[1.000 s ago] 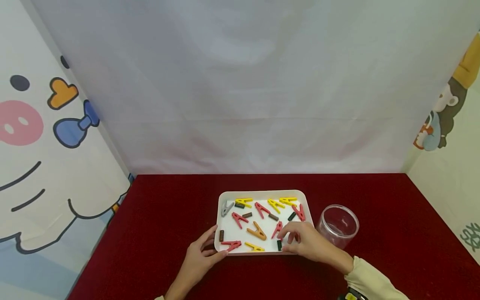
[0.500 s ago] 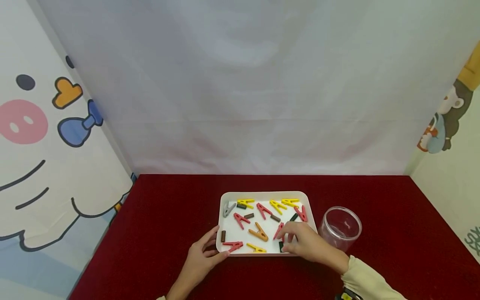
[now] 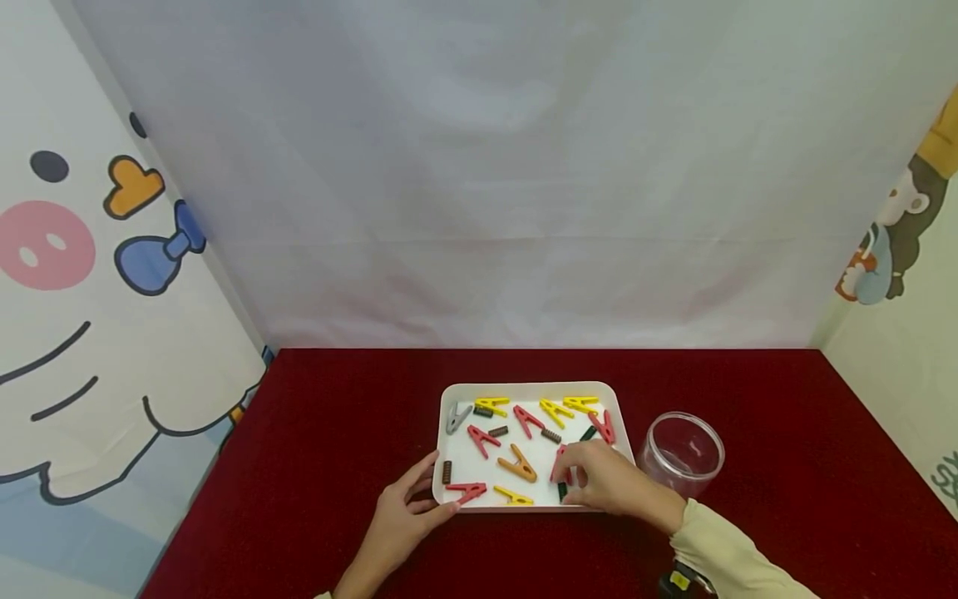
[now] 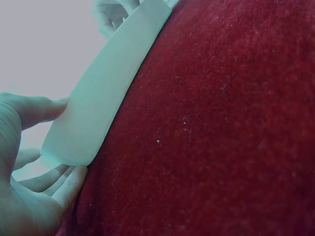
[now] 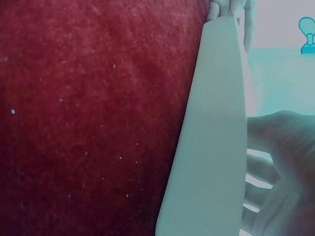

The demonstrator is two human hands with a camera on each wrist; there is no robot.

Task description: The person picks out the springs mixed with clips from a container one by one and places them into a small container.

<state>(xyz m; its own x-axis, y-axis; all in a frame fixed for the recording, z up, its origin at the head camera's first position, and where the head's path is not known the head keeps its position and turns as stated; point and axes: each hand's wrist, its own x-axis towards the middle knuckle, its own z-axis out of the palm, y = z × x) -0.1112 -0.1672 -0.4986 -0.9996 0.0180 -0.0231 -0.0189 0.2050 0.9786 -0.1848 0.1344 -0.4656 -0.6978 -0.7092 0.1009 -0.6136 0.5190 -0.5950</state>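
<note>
In the head view a shallow white tray (image 3: pixel 614 394) holds several plastic clips in red, yellow, orange and grey, plus small dark ridged pieces resembling coil springs. My left hand (image 3: pixel 400 516) grips the tray's near left corner, thumb on the rim and fingers round the outside. Inside the near right part, my right hand (image 3: pixel 606 482) reaches down with thumb and index finger apart. Beneath its fingers a red clip (image 3: pixel 561 453) is partly covered, and a dark ridged piece (image 3: pixel 563 492) lies by the thumb. In the right wrist view the tray wall (image 5: pixel 211 123) hides the fingertips.
A clear round jar (image 3: pixel 684 453) stands just right of the tray, close to the right forearm. Dark red cloth (image 3: pixel 337 433) covers the table. A pale curtain (image 3: pixel 479 208) hangs behind, with printed panels (image 3: pixel 135 333) at both sides.
The head view has shifted slightly. My right wrist has moved a little to the left, and its fingers cover more of the red clip. The left hand keeps its place on the tray.
</note>
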